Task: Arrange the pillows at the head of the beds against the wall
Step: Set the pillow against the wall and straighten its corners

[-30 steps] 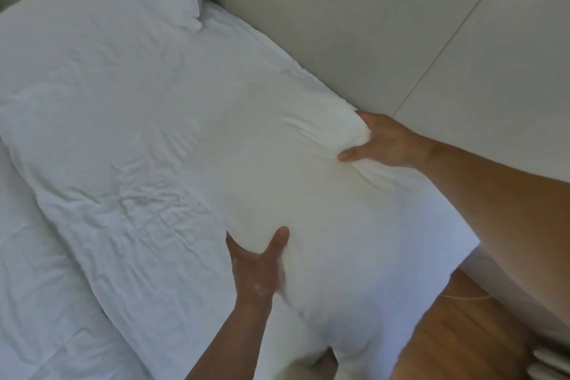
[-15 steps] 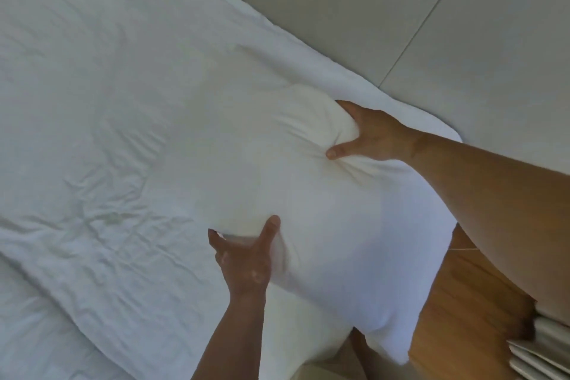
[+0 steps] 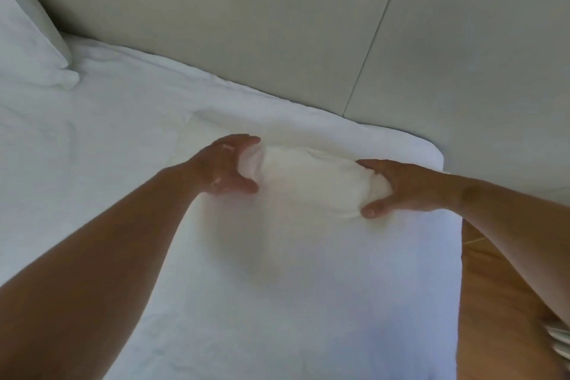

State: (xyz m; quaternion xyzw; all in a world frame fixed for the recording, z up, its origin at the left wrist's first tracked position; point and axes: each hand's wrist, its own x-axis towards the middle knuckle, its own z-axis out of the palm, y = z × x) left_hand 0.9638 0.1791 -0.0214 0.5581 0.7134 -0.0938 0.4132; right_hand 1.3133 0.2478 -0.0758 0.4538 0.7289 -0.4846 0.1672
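A white pillow lies on the white bed, its far end a short way from the wall. My left hand grips that far end on its left side. My right hand grips the same end on its right side, thumb toward me. The fabric bunches between the two hands. A second white pillow leans against the wall at the far left, partly cut off by the frame.
The pale panelled wall runs along the head of the bed, with a vertical seam at the right. The bed's right corner ends near the wooden floor. A white object is partly visible at the lower right edge.
Both hands have shifted to the pillow's far end and carried it toward the wall. My left hand moved from the pillow's near side up to its far left corner. The view swung toward the wall.
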